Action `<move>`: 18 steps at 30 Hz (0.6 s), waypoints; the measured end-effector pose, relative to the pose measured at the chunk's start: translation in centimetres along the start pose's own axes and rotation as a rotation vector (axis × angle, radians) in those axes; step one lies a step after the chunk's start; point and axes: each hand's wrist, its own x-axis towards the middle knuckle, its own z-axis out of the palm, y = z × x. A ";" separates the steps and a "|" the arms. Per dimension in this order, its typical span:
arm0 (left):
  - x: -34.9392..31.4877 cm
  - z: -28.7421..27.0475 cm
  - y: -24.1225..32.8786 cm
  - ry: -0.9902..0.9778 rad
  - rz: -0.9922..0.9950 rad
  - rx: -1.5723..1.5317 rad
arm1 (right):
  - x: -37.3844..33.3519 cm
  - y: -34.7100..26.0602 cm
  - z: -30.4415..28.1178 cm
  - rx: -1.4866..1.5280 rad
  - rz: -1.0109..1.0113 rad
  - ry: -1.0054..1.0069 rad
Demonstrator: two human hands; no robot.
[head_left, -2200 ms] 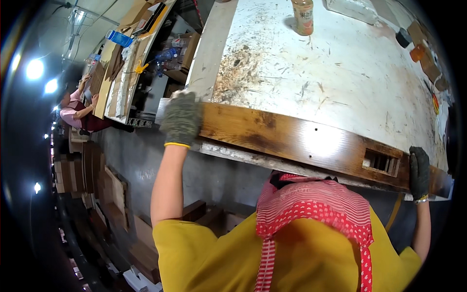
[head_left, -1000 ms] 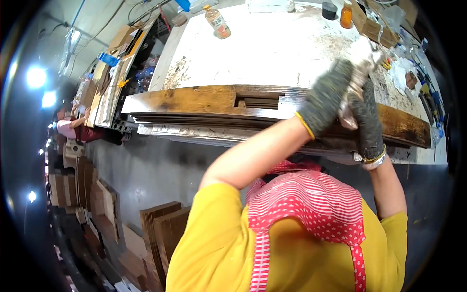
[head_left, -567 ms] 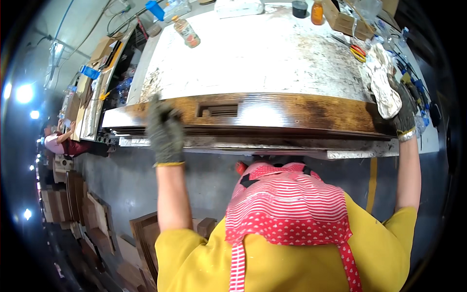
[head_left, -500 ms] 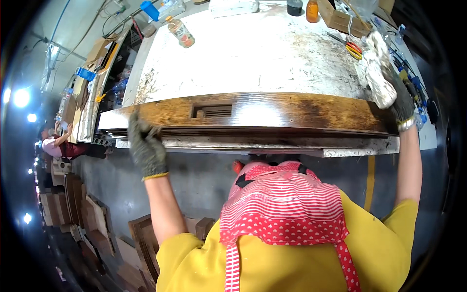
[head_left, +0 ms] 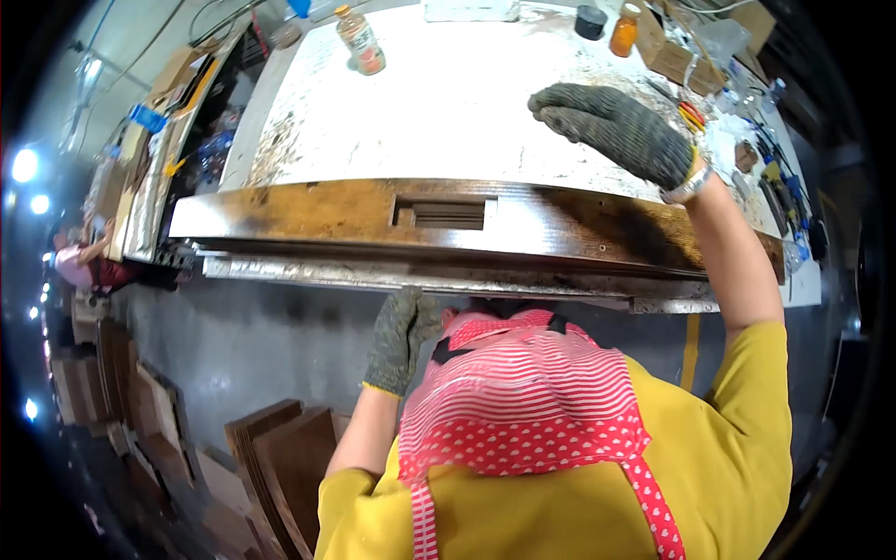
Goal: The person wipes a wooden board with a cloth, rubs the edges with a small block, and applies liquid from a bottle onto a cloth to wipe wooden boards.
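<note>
A long brown wooden board (head_left: 336,207) with a rectangular slot (head_left: 439,214) lies along the near edge of the white worktable (head_left: 448,112). My left hand (head_left: 399,341), in a dark grey knit glove, is just below the table's front edge with its fingers stretched upward and nothing visible in it. Beyond the board, my right hand (head_left: 616,131) in a matching glove reaches over the tabletop, fingers extended and holding nothing I can see. A white cloth (head_left: 730,145) lies at the right of the table, beside red-and-yellow-handled pliers (head_left: 692,116).
A bottle (head_left: 360,42) stands back left; a dark cup (head_left: 590,21) and an orange bottle (head_left: 624,30) stand back right, near a cardboard box (head_left: 677,58). Wooden panels (head_left: 289,467) lean at lower left. Another person (head_left: 79,266) works at a far-left bench.
The white cloth has left my right hand, which has moved left over the tabletop. My left hand has come off the board, down and right. The view has shifted somewhat.
</note>
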 end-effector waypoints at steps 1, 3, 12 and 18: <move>0.5 -0.2 -0.1 -0.059 -0.016 0.108 | 0.6 1.2 0.5 -0.019 -0.049 -0.006; 2.6 -4.0 -1.5 -0.101 0.156 0.395 | 1.4 -0.6 2.0 -0.089 0.078 -0.017; -0.1 -1.9 8.0 -0.051 0.791 0.837 | -8.6 14.4 -9.4 -0.658 0.397 0.018; 3.0 3.6 16.5 -0.142 1.025 1.291 | -16.4 18.0 -13.0 -0.521 1.067 0.187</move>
